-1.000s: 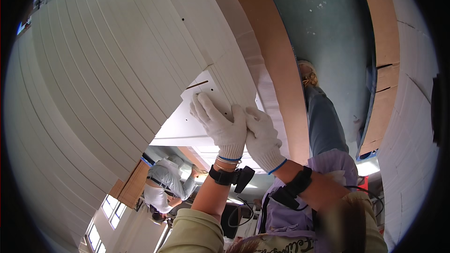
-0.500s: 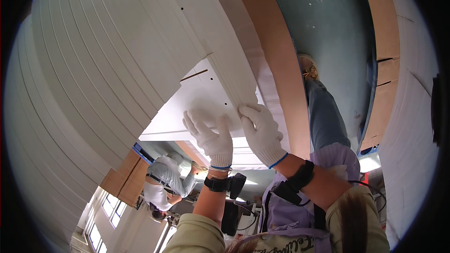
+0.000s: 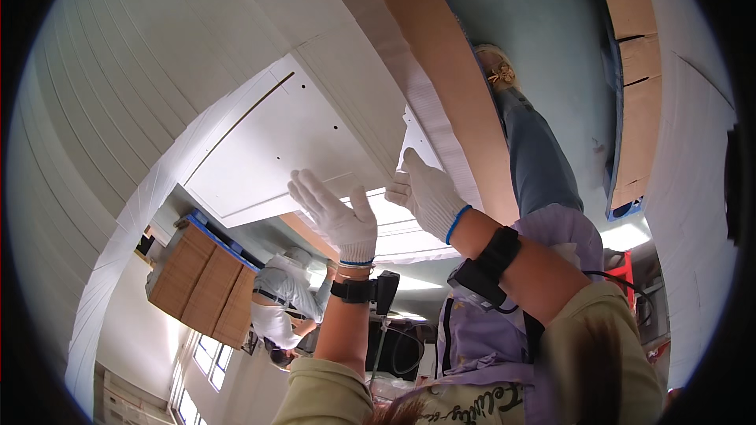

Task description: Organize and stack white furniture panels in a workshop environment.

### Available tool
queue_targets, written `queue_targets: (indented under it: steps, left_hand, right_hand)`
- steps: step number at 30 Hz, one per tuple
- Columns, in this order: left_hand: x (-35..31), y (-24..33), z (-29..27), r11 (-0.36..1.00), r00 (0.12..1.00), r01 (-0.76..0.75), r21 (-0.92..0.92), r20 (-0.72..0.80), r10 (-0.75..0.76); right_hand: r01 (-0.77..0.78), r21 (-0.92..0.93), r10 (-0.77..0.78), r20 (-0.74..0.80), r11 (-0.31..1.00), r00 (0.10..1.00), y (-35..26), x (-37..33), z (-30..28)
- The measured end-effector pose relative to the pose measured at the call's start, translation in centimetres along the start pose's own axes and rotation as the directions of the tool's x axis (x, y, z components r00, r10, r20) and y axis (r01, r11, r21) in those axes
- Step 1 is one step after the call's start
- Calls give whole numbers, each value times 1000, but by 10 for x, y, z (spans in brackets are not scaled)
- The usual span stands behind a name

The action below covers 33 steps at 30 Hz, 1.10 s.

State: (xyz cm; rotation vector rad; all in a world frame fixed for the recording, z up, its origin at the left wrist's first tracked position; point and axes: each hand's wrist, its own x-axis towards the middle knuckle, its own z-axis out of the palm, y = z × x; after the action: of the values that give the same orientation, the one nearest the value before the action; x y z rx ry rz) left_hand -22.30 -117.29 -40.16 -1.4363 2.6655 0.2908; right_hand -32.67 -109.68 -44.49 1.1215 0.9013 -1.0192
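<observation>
In the head view, which I follow from far away, the white panel [image 3: 276, 142] with a slot and small holes lies ahead of both hands and toward the left. Its folded side edge, which I judge to be its long axis, runs slanting from the upper left down to the right hand [image 3: 431, 195]. So this hand is nearer to the corner; its fingers are bent there, but I cannot tell if they pinch the panel. The left hand [image 3: 340, 220] is spread wide, thumb apart, with nothing in it, by the lower edge; contact is not clear. Beyond are grooved white boards [image 3: 110, 102]; brown cardboard [image 3: 449, 102] is on the right.
</observation>
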Motion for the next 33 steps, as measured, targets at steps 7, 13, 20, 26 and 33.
queue_targets:
  steps: [7,13,20,26,33]
  left_hand:
    - [-6,-42,-14,65,376,799,-598,412,-830]
    - [24,-68,-12,-603,354,485,-634,772,-528]
    - [18,-66,-5,-536,330,411,-738,668,-667]
    - [11,-61,0,-507,372,372,-778,625,-686]
    - [2,-53,10,-517,489,258,-816,572,-659]
  right_hand:
    - [-122,277,-23,468,953,884,3,-8,9]
    - [-158,286,-30,557,945,830,-3,-3,11]
    - [-244,276,134,365,929,921,-11,-14,23]
    - [-242,262,112,430,934,896,-4,-16,13]
    - [-12,85,-38,563,996,826,1,-12,-3]
